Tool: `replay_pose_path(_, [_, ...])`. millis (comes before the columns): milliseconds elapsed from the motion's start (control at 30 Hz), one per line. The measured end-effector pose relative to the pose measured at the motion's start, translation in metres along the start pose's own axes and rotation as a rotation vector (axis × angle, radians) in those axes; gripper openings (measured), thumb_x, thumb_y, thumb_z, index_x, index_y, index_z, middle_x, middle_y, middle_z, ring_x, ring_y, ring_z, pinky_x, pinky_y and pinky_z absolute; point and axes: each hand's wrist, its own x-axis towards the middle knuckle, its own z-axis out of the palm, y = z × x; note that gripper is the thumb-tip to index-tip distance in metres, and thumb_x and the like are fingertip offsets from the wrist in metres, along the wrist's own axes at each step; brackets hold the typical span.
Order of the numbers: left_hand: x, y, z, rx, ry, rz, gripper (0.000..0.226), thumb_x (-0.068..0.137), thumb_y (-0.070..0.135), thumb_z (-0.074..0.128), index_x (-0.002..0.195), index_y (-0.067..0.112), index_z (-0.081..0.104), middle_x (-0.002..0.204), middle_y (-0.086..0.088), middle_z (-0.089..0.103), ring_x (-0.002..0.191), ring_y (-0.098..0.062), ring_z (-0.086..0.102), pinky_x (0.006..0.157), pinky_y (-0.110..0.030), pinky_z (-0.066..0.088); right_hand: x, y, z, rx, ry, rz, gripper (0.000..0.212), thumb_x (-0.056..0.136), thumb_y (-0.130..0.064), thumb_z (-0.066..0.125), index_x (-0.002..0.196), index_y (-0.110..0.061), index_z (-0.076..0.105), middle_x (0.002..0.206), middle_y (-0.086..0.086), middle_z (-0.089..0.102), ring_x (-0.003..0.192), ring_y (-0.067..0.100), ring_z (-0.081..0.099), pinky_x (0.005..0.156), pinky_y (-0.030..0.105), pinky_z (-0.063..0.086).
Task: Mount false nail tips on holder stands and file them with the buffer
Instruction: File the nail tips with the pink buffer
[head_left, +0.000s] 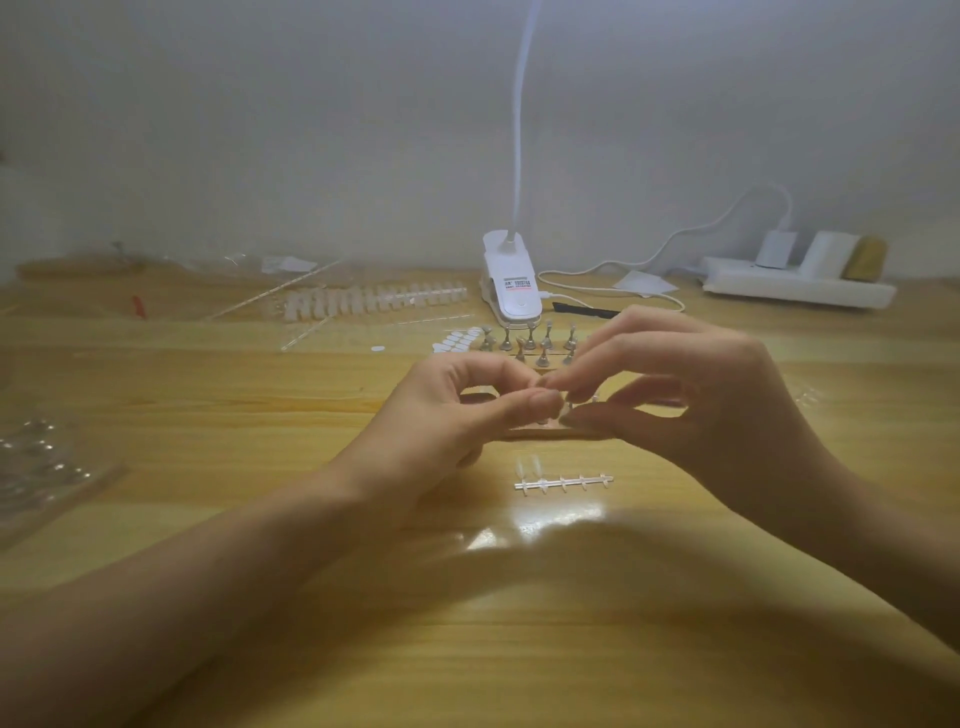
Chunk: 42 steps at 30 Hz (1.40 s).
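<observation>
Strip: strip (563, 482) with two tips (527, 466) left on it, lower centre on the tabletop (208, 415); my wrists could sweep it away.
Grip: left grip (457, 410) and right grip (691, 384) both pinch one tiny piece mid-frame, a tip I judge; squeezing too hard could flick it off.
Stands: stands (530, 343) just behind my knuckles; a nudge could topple them.

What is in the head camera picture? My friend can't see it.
The left hand and right hand meet over a wooden table, both pinching a tiny piece too small to identify. Behind them stand metal holder stands and a white clip lamp; a strip of clear nail tips lies nearer.
</observation>
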Motion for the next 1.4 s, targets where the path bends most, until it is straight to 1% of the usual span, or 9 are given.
replay_pose_path(200, [0.011,0.013,-0.001,0.087,0.037,0.047,0.021,0.073,0.043,0.071,0.074,0.023,0.07,0.056,0.02,0.055,0.047,0.003,0.044,0.046,-0.008,0.032,0.009,0.003,-0.003,-0.031,0.061,-0.005,0.019,0.082,-0.022,0.074,0.097,-0.011,0.076,0.093,0.002,0.069,0.089,0.02,0.07,0.067,0.033,0.06])
replay_pose_path(300, [0.015,0.017,-0.002,0.188,0.1,0.163,0.017,0.073,0.045,0.072,0.079,0.028,0.071,0.069,0.021,0.061,0.058,0.006,0.051,0.057,-0.002,0.036,0.015,0.007,-0.005,-0.032,0.108,0.025,0.021,0.082,-0.029,0.074,0.098,-0.015,0.076,0.094,-0.004,0.072,0.093,0.016,0.07,0.079,0.032,0.059])
replay_pose_path(367, [0.019,0.013,-0.008,0.527,0.175,0.271,0.035,0.068,0.056,0.074,0.096,0.036,0.067,0.087,0.023,0.062,0.081,0.006,0.053,0.077,-0.01,0.041,0.017,0.015,-0.007,-0.125,0.101,0.021,0.019,0.082,-0.028,0.077,0.096,-0.015,0.077,0.092,-0.007,0.072,0.091,0.01,0.069,0.085,0.025,0.053])
replay_pose_path(433, [0.021,0.007,-0.01,0.79,0.162,0.26,0.058,0.061,0.064,0.073,0.113,0.042,0.056,0.102,0.026,0.063,0.108,0.0,0.049,0.096,-0.034,0.038,0.017,0.023,-0.005,-0.237,0.069,0.021,0.015,0.08,-0.023,0.081,0.092,-0.015,0.077,0.089,-0.01,0.071,0.085,0.005,0.065,0.082,0.02,0.047])
replay_pose_path(533, [0.023,-0.005,-0.006,0.782,0.116,0.145,0.064,0.065,0.06,0.073,0.121,0.044,0.046,0.099,0.031,0.067,0.118,-0.001,0.049,0.095,-0.039,0.029,0.014,0.034,0.004,-0.301,0.031,0.066,0.012,0.078,-0.022,0.083,0.088,-0.018,0.078,0.086,-0.013,0.071,0.085,0.005,0.065,0.077,0.024,0.045])
replay_pose_path(667, [0.026,-0.02,-0.001,0.676,0.154,0.125,0.051,0.076,0.039,0.08,0.118,0.041,0.05,0.088,0.03,0.069,0.105,0.003,0.059,0.101,-0.048,0.036,0.013,0.042,0.012,-0.292,0.029,0.125,0.011,0.077,-0.026,0.083,0.086,-0.023,0.077,0.087,-0.012,0.072,0.089,0.013,0.066,0.086,0.05,0.048])
replay_pose_path(800, [0.027,-0.024,0.0,0.588,0.194,0.106,0.045,0.078,0.031,0.08,0.115,0.039,0.055,0.083,0.026,0.069,0.096,-0.003,0.062,0.099,-0.053,0.04,0.012,0.044,0.017,-0.241,0.015,0.114,0.013,0.078,-0.029,0.081,0.086,-0.019,0.078,0.085,-0.011,0.072,0.086,0.009,0.067,0.083,0.044,0.051])
replay_pose_path(933, [0.027,-0.024,0.0,0.554,0.207,0.105,0.045,0.077,0.028,0.081,0.114,0.036,0.056,0.081,0.019,0.07,0.097,-0.012,0.064,0.099,-0.054,0.039,0.012,0.046,0.018,-0.251,0.012,0.111,0.011,0.079,-0.025,0.082,0.086,-0.018,0.078,0.086,-0.01,0.072,0.087,0.013,0.067,0.084,0.048,0.049])
replay_pose_path(1400, [0.029,-0.026,0.003,0.517,0.218,0.089,0.045,0.077,0.025,0.08,0.114,0.033,0.056,0.073,0.022,0.066,0.095,-0.011,0.063,0.098,-0.055,0.042,0.011,0.051,0.021,-0.342,0.021,0.113,0.009,0.079,-0.034,0.081,0.082,-0.029,0.075,0.083,-0.018,0.069,0.091,0.015,0.062,0.091,0.058,0.043])
